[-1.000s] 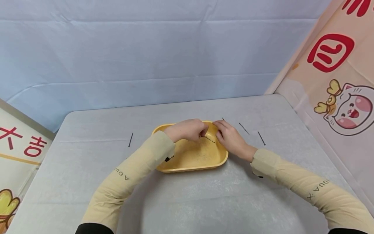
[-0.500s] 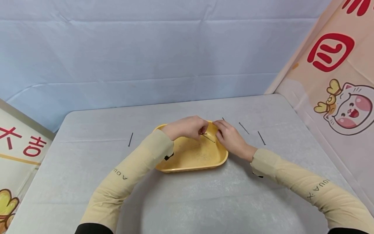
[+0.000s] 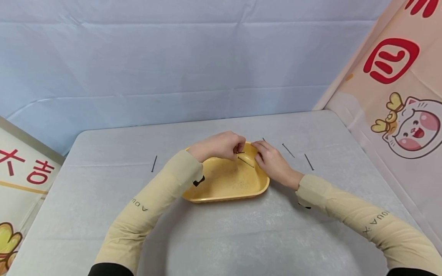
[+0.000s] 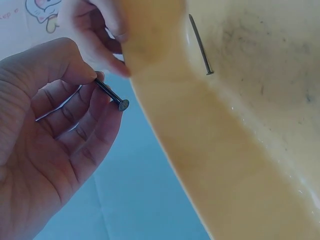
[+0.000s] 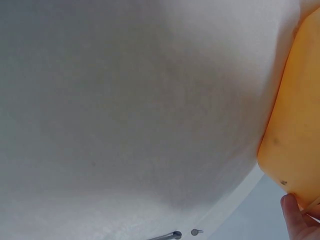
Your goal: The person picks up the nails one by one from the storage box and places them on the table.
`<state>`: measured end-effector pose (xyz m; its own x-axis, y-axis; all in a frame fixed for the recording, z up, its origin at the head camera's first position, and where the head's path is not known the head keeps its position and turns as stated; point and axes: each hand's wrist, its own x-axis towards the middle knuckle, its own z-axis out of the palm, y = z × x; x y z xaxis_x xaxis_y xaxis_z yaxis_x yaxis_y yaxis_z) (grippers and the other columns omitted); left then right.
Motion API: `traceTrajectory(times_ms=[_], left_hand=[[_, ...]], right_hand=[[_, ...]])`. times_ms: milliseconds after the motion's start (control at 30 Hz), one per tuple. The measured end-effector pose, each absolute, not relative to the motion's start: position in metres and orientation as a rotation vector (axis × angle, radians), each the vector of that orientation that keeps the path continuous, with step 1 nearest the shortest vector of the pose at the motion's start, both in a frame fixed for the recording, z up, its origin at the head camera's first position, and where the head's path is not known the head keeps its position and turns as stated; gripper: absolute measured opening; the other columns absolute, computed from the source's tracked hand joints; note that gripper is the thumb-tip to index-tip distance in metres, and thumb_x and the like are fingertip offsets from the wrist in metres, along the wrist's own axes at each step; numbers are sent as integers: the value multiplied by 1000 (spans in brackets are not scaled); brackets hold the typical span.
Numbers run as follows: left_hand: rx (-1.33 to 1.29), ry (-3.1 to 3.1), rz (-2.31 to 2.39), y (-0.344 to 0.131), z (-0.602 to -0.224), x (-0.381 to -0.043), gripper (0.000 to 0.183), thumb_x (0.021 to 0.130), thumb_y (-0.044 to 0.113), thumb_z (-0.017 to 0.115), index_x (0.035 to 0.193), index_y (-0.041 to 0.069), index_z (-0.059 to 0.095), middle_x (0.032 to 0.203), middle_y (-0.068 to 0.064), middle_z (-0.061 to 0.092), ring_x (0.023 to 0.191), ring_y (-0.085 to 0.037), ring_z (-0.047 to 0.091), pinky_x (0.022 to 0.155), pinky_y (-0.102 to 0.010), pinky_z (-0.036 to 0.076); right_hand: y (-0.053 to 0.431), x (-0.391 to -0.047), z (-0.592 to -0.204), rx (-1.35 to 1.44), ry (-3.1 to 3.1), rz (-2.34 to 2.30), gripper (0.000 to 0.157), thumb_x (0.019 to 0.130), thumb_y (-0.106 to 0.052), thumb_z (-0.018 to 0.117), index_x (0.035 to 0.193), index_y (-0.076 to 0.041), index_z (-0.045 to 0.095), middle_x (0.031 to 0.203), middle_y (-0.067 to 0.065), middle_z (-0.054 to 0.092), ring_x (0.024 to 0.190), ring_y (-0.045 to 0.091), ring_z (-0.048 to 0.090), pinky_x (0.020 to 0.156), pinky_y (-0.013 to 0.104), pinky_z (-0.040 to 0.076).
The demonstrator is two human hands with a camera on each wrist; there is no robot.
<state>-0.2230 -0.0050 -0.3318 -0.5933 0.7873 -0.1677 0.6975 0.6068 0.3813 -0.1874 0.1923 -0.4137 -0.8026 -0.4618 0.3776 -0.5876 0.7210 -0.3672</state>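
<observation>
My left hand (image 3: 224,145) pinches a dark nail (image 4: 111,93) between thumb and fingertips, its flat head sticking out. That hand is over the far side of a yellow plastic tray (image 3: 226,199). A second nail (image 4: 200,45) lies inside the tray near its far right corner, in the head view just below the left fingers. My right hand (image 3: 272,163) grips the tray's rim at the far right corner, a finger (image 5: 291,215) against the outer wall in the right wrist view.
Two nails lie on the grey table (image 3: 241,234) to the right of the tray, a left one (image 3: 288,150) and a right one (image 3: 309,162). The tip of another nail (image 3: 264,139) shows behind the right hand. One more nail (image 3: 154,163) lies left of the tray.
My left hand has moved up and slightly away toward the tray's far side with the pinched nail, leaving the other nail in the tray. The right hand has stayed on the rim.
</observation>
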Motion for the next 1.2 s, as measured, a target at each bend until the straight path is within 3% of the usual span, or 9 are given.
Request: traceTrajectory(times_ms=[367,1200], left_hand=[[1183,2518,492,-11,-328,-226,16,73,2,64,82,11,54,75,-1,53,69,-13,46,61,-21,38],[1145,2515,730,-24,-319,-229,15,72,-1,61,82,8,54,75,-3,55,69,-14,51,63,-22,42]], right_hand=[[192,-188,-413,824,-2672,690,32,85,2,52,116,9,54,116,20,53,101,30,56,80,38,50],[192,-187,-412,802,-2694,705,33,86,1,50,117,8,54,116,19,53,104,30,55,85,39,49]])
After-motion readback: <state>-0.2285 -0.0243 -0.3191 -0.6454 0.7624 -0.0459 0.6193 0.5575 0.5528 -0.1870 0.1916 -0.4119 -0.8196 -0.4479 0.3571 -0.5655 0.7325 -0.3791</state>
